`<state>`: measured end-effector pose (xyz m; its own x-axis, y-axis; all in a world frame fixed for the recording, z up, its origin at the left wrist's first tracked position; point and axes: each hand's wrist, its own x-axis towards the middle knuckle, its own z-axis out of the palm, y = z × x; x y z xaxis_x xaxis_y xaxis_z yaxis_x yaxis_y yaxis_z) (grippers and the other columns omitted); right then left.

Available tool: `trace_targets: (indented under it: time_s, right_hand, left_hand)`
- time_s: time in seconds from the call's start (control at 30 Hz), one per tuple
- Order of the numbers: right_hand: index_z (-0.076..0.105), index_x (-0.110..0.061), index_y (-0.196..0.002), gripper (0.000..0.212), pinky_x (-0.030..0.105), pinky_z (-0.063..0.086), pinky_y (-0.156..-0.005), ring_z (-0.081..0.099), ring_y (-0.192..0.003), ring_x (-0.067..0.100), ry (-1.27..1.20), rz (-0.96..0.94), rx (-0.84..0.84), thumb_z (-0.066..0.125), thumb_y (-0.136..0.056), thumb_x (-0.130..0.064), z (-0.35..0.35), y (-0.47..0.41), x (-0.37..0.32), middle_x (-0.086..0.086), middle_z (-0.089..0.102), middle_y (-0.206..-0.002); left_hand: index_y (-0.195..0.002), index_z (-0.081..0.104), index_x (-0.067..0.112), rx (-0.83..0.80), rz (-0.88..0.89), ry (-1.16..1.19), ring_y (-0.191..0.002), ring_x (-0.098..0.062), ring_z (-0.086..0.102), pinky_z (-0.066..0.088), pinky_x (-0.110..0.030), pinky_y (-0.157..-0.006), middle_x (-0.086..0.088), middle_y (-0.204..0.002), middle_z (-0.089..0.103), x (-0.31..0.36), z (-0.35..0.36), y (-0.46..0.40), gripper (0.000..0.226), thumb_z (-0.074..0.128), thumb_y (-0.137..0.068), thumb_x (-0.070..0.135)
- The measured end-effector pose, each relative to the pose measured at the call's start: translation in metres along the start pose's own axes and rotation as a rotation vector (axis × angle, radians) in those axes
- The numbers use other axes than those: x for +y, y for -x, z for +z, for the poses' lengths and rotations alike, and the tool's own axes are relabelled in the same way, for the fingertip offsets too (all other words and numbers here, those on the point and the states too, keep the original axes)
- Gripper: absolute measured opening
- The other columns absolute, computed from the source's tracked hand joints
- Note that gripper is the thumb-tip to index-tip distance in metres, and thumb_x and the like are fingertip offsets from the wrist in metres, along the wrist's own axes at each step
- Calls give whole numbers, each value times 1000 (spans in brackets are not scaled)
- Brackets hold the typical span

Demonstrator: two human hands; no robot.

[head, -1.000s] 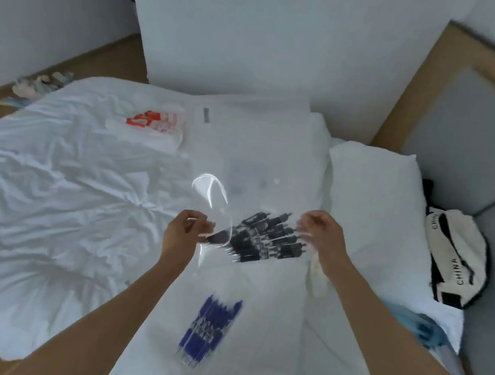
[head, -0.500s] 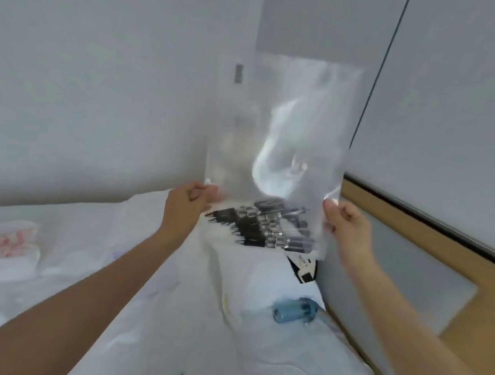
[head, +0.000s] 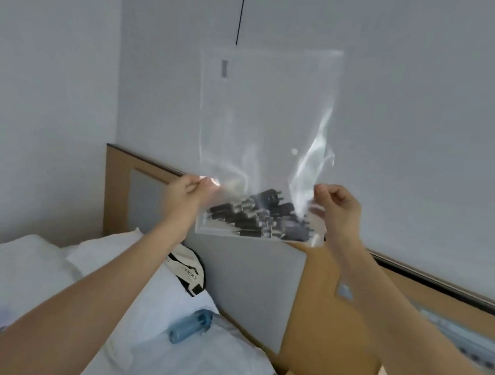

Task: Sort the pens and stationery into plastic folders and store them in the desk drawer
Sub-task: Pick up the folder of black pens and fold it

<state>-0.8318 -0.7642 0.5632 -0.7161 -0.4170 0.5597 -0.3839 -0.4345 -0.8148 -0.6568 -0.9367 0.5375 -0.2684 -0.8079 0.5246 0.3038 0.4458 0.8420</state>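
Pens (head: pixel 263 219) lie heaped at the bottom of a clear folder (head: pixel 264 122) that you hold upright in the air, in front of the wall (head: pixel 428 114) above the headboard (head: pixel 123 181). They are black, piled lengthwise and pressed against the folder's lower edge. Your left hand (head: pixel 187 192) pinches the folder's left side just above the pens, thumb and fingers closed on the plastic. Your right hand (head: pixel 339 208) grips the right side at about the same height, fingers curled around the edge, where the sheet buckles and catches the light. A small grey label (head: pixel 224 69) sits near the folder's upper left corner, and a pale round dot (head: pixel 294 151) shows on the plastic lower right. Below your arms, a white pillow (head: pixel 130 260) rests against the headboard, with a cream and black bag (head: pixel 187 269) tucked behind it. A blue bottle (head: pixel 190 325) lies on its side on the bed (head: pixel 208 365), near the headboard. A thin dark line (head: pixel 241 8) runs down the wall to the folder's top.
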Motion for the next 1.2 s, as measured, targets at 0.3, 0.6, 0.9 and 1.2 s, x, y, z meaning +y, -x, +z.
trace_targets:
  time_s: [0.3, 0.6, 0.9, 1.2]
  right_hand:
    - [65, -15, -80, 13, 28, 52, -70, 62, -75, 13, 4, -69, 128, 60, -91, -12, -92, -3, -41, 2, 67, -82]
    - [65, -16, -81, 12, 25, 53, -68, 63, -76, 15, 3, -172, 172, 60, -91, -13, -155, 1, -59, 3, 68, -83]
    - [63, -12, -82, 11, 26, 53, -68, 63, -73, 14, 98, -64, 264, 58, -92, -13, -189, -12, -48, 3, 68, -83]
    - [61, -7, -88, 16, 32, 56, -72, 67, -87, 24, 108, 182, 290, 51, -97, -16, -181, -15, 5, 9, 70, -94]
  left_hand:
    - [-86, 64, 14, -61, 139, 145, -80, 6, 66, 44, -6, -76, 19, -71, 70, 52, 86, 24, 10, 58, -93, 12]
    - [-87, 63, 17, -91, 155, 214, -88, 4, 66, 49, -12, -83, 8, -87, 71, 64, 136, 49, 10, 56, -94, 17]
    - [-86, 62, 16, -204, 62, 300, -91, -8, 69, 51, -34, -93, 6, -84, 74, 50, 183, 49, 10, 57, -94, 16]
    - [-84, 61, 17, -267, -7, 106, -85, -13, 70, 52, -42, -91, 3, -80, 73, 39, 198, 19, 10, 58, -93, 19]
